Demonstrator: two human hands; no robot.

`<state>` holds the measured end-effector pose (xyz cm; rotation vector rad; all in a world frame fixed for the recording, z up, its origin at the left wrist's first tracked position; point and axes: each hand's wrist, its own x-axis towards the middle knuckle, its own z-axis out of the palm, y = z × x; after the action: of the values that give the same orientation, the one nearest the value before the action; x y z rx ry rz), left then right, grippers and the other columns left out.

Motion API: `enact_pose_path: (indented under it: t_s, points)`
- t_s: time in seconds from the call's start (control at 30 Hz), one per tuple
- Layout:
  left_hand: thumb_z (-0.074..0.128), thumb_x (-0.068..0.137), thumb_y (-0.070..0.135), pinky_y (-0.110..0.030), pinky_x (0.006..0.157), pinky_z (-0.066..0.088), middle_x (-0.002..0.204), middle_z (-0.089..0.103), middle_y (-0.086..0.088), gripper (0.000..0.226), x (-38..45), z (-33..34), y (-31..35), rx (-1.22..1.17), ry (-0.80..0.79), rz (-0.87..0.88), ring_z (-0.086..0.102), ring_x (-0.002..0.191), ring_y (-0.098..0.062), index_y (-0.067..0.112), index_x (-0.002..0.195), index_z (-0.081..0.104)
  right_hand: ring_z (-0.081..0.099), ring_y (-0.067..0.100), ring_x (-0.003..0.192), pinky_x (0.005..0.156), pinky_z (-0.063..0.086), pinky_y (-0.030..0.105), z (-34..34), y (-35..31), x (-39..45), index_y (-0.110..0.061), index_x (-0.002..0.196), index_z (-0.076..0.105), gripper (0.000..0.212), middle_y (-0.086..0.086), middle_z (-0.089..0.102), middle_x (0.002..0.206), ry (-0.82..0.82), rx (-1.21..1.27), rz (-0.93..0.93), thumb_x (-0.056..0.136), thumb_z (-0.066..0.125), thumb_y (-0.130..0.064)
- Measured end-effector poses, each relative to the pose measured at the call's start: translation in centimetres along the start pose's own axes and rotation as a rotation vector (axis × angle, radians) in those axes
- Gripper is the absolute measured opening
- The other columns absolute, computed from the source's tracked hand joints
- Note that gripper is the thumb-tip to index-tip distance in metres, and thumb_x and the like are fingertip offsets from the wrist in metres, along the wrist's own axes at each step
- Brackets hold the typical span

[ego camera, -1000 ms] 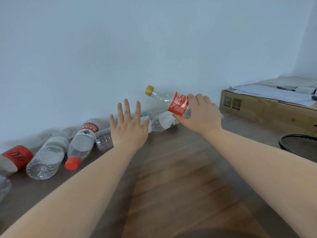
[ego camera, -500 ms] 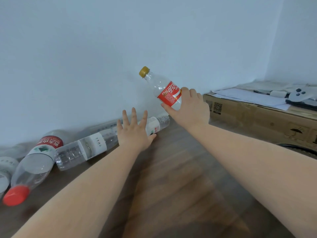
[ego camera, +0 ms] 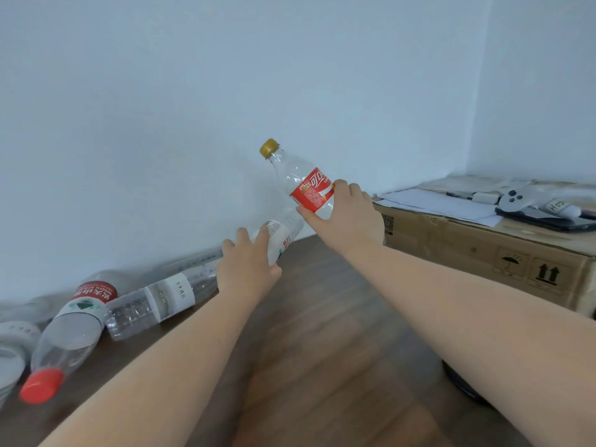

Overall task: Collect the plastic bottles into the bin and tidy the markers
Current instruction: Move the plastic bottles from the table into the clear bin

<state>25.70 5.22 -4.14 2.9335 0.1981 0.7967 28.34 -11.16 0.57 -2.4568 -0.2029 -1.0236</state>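
My right hand (ego camera: 345, 221) grips a clear bottle with a red label and gold cap (ego camera: 309, 185), held tilted in the air near the wall. My left hand (ego camera: 248, 269) curls its fingers round a white-labelled bottle (ego camera: 282, 235) lying at the foot of the wall. More empty bottles lie on the floor to the left: a clear one with a white label (ego camera: 161, 301) and a red-capped one (ego camera: 71, 330). A sliver of the black bin (ego camera: 461, 387) shows under my right forearm. No markers can be made out.
A cardboard box (ego camera: 483, 253) stands at the right against the wall, with papers and a white controller (ego camera: 516, 198) on top. The floor is dark wood (ego camera: 322, 350). More bottles are cut off at the left edge.
My right hand has lifted the red-labelled bottle higher and more upright. My left hand went from spread open to closing round the white-labelled bottle. The view has turned right.
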Motion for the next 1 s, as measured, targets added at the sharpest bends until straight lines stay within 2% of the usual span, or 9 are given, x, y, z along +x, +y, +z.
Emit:
enact_pose_path:
  t_s: [0.23,0.47,0.67,0.8,1.0]
  points:
    - [0.053,0.086,0.044,-0.033,0.066,0.039,0.119,0.037,-0.005,0.072,-2.0,-7.2,2.3,-0.074,0.158,-0.014,0.040,0.104,-0.027,0.029,0.148,0.020,0.052,0.023,0.097,0.068,0.045,0.034,-5.9,-0.6,-1.3,-0.015,0.113,0.047,0.067,0.002,0.052,0.102,0.105,0.124,0.099,0.079,0.050,-0.072]
    - [0.052,0.086,0.047,-0.033,0.065,0.039,0.122,0.036,-0.004,0.070,-4.5,-13.5,7.4,-0.141,0.248,0.066,0.039,0.108,-0.025,0.030,0.147,0.021,0.054,0.025,0.095,0.067,0.042,0.034,-14.5,2.3,-3.6,-0.014,0.116,0.046,0.066,0.004,0.054,0.104,0.217,0.126,0.157,0.082,0.046,-0.071]
    - [0.051,0.087,0.047,-0.033,0.065,0.039,0.125,0.036,-0.003,0.068,-8.1,-16.8,14.6,-0.240,0.279,0.185,0.039,0.111,-0.025,0.030,0.147,0.023,0.056,0.027,0.095,0.071,0.050,0.039,-23.0,7.4,-6.4,-0.014,0.116,0.046,0.067,0.005,0.054,0.105,0.305,0.031,0.222,0.082,0.046,-0.071]
    - [0.051,0.087,0.047,-0.033,0.066,0.039,0.125,0.036,-0.003,0.069,-11.4,-17.3,20.6,-0.321,0.272,0.284,0.038,0.113,-0.024,0.031,0.148,0.022,0.056,0.026,0.092,0.069,0.049,0.037,-28.1,12.3,-9.7,-0.013,0.116,0.046,0.067,0.005,0.054,0.105,0.355,-0.047,0.302,0.082,0.046,-0.071]
    - [0.053,0.087,0.046,-0.033,0.064,0.039,0.124,0.037,-0.004,0.068,-15.9,-16.5,30.4,-0.410,0.219,0.434,0.038,0.112,-0.025,0.029,0.146,0.025,0.056,0.025,0.096,0.074,0.051,0.039,-34.0,20.9,-15.2,-0.015,0.116,0.045,0.067,0.004,0.054,0.108,0.334,-0.134,0.471,0.080,0.048,-0.072]
